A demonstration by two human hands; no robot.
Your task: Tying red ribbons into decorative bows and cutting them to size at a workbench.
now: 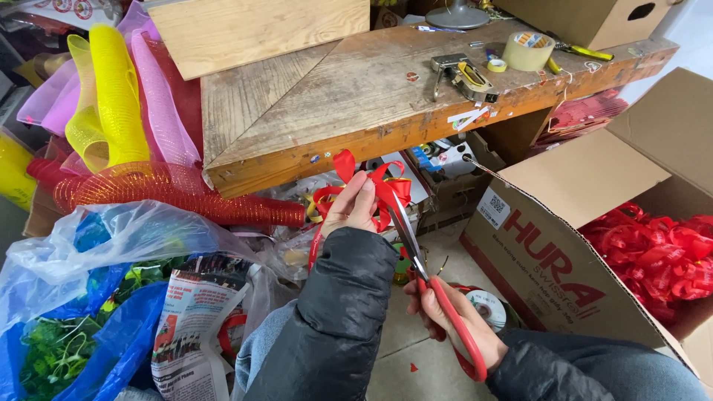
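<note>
My left hand pinches a red ribbon bow with gold edging, held up in front of the wooden table's edge. My right hand grips red-handled scissors; their metal blades point up and reach the bow right beside my left fingers. Loose ribbon tails hang down below the bow. Both arms wear dark padded sleeves.
A worn wooden table carries a tape roll and a staple gun. An open cardboard box at the right holds several red bows. Coloured mesh rolls and plastic bags crowd the left. A ribbon spool lies on the floor.
</note>
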